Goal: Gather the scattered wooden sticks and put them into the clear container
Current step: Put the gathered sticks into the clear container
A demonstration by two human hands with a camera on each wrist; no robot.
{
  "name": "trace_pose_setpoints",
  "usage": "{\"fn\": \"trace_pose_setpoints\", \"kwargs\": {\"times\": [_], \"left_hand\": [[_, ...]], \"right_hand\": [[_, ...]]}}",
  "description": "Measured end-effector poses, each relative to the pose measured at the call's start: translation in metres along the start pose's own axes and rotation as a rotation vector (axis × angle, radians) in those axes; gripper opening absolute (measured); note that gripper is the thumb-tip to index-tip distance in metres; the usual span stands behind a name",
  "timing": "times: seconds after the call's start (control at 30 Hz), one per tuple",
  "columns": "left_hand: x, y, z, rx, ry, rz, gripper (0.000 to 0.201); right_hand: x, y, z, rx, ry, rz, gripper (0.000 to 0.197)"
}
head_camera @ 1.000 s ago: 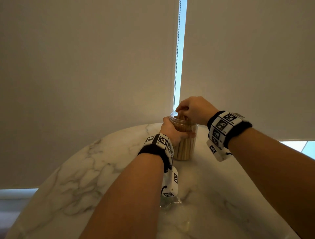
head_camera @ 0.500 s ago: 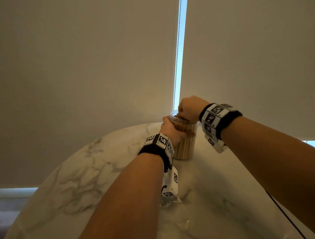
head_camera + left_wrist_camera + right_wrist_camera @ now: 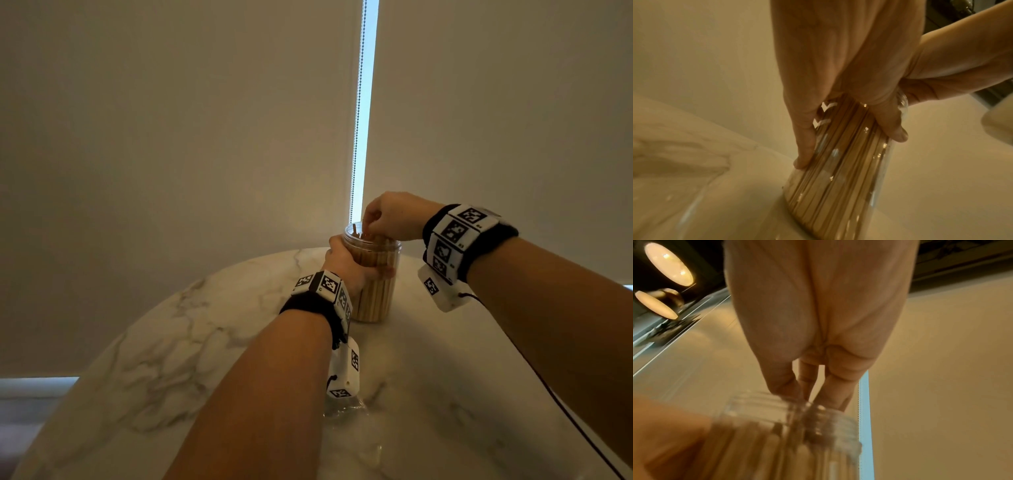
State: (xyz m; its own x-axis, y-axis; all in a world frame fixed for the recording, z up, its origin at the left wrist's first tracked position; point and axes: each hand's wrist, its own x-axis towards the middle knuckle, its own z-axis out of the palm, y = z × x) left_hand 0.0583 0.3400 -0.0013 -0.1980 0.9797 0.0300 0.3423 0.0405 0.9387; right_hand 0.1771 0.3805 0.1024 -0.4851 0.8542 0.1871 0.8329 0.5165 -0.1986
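The round clear plastic container (image 3: 375, 274) stands upright on the table, near its far edge. Its top is open, with no lid on it, and its rim has ridges. It is packed almost full with thin, pale wooden sticks (image 3: 371, 298). The sticks stand up straight, side by side, and show through the clear wall (image 3: 840, 170). A few stick tips poke up just above the rim (image 3: 356, 229). From the right wrist the container looks blurry.

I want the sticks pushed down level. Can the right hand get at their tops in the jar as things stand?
Probably yes. The clear container has no lid on, and the right hand hovers at its open mouth, fingers by the wooden sticks. The left hand grips only its side.
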Motion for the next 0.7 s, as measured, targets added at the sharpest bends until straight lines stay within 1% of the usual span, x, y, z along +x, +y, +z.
{"fn": "trace_pose_setpoints", "kwargs": {"times": [0.07,0.17,0.2,0.27,0.33,0.43,0.5,0.57,0.6,0.67,0.7], "left_hand": [[0.0,-0.001,0.0,-0.007,0.002,0.004,0.114],[-0.001,-0.001,0.001,-0.021,0.0,0.009,0.117],[-0.001,-0.002,0.001,-0.027,-0.002,0.011,0.119],[-0.002,-0.001,0.001,-0.04,-0.01,0.012,0.128],[0.0,-0.002,0.002,-0.038,-0.007,0.017,0.136],[0.0,-0.004,0.002,-0.02,-0.001,0.026,0.133],[-0.001,-0.004,0.002,-0.016,0.008,0.03,0.131],[-0.001,-0.005,0.002,-0.014,0.0,0.031,0.13],[0.0,-0.005,0.002,-0.014,-0.005,0.034,0.128],[0.0,-0.006,0.002,-0.025,-0.005,0.035,0.126],[0.0,-0.006,0.002,-0.026,-0.001,0.036,0.127]], "right_hand": [[0.0,0.002,-0.003,0.02,-0.037,0.018,0.013],[0.0,0.005,-0.008,-0.001,-0.005,0.012,0.004],[-0.001,0.005,-0.01,-0.053,-0.001,0.008,0.009],[-0.003,0.003,-0.016,-0.204,-0.038,0.028,0.017],[-0.002,-0.001,-0.017,-0.323,-0.092,0.057,0.017],[0.006,-0.009,-0.009,-0.46,-0.106,0.065,0.013],[0.009,-0.015,-0.012,-0.457,-0.115,0.071,0.014],[0.007,-0.019,-0.02,-0.392,-0.17,0.091,0.026],[0.009,-0.018,-0.021,-0.357,-0.17,0.086,0.028],[0.011,-0.016,-0.018,-0.334,-0.158,0.084,0.021],[0.013,-0.014,-0.013,-0.36,-0.167,0.095,0.02]]}}
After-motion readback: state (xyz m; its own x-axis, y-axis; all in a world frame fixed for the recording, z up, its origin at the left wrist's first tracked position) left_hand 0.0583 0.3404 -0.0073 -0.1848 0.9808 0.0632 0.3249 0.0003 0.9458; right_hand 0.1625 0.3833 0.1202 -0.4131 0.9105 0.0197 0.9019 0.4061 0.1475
